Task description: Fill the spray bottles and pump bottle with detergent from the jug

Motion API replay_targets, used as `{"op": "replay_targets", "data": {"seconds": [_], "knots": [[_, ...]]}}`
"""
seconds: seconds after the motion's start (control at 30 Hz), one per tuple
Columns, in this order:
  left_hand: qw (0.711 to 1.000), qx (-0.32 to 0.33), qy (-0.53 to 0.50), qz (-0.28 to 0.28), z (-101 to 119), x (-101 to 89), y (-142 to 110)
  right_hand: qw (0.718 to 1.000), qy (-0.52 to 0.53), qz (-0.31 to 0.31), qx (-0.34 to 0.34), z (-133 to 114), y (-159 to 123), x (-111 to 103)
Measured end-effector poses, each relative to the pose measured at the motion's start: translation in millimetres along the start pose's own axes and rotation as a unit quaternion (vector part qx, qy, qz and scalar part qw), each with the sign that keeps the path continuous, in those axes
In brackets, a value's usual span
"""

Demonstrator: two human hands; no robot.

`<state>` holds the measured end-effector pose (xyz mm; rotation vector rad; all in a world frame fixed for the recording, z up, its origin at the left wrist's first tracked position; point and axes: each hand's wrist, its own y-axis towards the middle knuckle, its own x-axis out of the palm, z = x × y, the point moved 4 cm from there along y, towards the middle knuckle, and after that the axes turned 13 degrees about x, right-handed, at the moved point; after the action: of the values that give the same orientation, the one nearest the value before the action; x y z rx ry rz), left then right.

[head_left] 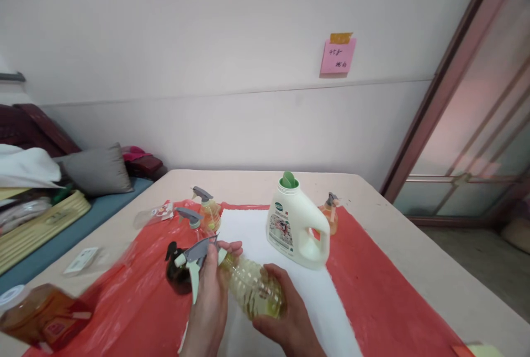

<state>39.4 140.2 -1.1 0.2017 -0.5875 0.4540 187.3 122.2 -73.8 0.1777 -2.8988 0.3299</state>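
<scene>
A clear, ridged spray bottle (250, 284) with yellowish liquid lies tilted between my hands, over the white sheet. Its grey and white trigger head (194, 255) points to the left. My left hand (213, 285) is closed around the neck and head, partly hiding where they join. Around the bottle's base wraps my right hand (290, 307). Just beyond stands a large white detergent jug (296, 224), with a green piece in its mouth. Left of my left hand is a dark pump bottle (178, 271), partly covered by the trigger head.
Two spray bottles (210, 214) stand behind my left hand; an orange spray bottle (330, 214) is behind the jug. A jar of amber contents (45, 313) sits at near left. Red plastic (372, 280) and a white sheet (244, 230) cover the table. A pink note (338, 56) hangs on the wall.
</scene>
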Motion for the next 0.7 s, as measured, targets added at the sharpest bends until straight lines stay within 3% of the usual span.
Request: {"op": "replay_targets", "data": {"seconds": [0.3, 0.4, 0.5, 0.57, 0.63, 0.7], "knots": [[0.999, 0.041, 0.026, 0.007, -2.2, 6.1, -4.3, 0.998, 0.06, -0.002, -0.016, -9.6, -4.1, 5.2], [0.999, 0.022, 0.037, -0.004, -3.4, 6.3, -5.0, 0.986, 0.146, -0.043, 0.068, -5.1, -4.7, 12.3], [0.998, -0.017, 0.061, -0.008, -7.9, 5.0, -8.1, 0.947, 0.223, -0.103, 0.208, 7.5, -4.6, 24.1], [0.996, -0.01, 0.086, 0.014, -9.4, 2.0, -8.5, 0.924, 0.246, -0.113, 0.271, 12.9, -5.5, 29.2], [0.993, 0.022, 0.105, 0.056, -7.9, -2.3, -6.1, 0.904, 0.28, -0.108, 0.306, 14.1, -7.9, 31.4], [0.987, 0.045, 0.113, 0.106, -4.9, -7.5, -2.1, 0.909, 0.295, -0.107, 0.273, 10.0, -10.5, 30.7]]}}
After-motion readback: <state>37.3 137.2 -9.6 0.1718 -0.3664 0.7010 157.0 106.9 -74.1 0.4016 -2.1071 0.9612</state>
